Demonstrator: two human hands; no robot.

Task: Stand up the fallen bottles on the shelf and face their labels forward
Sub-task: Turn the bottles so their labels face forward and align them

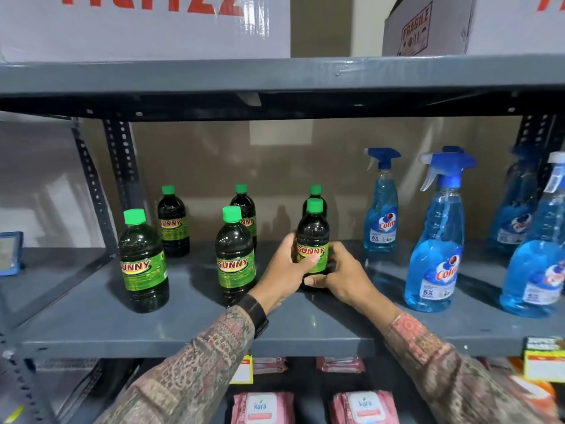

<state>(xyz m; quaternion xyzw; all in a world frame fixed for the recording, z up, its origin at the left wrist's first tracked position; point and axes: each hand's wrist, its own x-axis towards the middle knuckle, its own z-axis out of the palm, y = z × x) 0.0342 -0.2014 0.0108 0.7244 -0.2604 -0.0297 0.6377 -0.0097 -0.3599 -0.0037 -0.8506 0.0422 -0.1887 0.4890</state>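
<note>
Several dark bottles with green caps and green "SUNNY" labels stand upright on the grey shelf (91,316). The front right bottle (312,237) is held by both hands, its label facing forward. My left hand (286,270) wraps its left side, thumb across the label. My right hand (339,276) grips its lower right side near the base. Two more bottles stand in front: the front left bottle (143,261) and the front middle bottle (234,258). Behind stand three others: the back left bottle (172,223), the back middle bottle (246,209) and the back right bottle (316,194), partly hidden.
Blue "Colin" spray bottles (437,240) stand on the shelf's right side, one further back (382,206). The upper shelf beam (275,78) carries cardboard boxes. Pink wipe packs (263,407) lie on the shelf below. A perforated upright post (94,191) stands at left.
</note>
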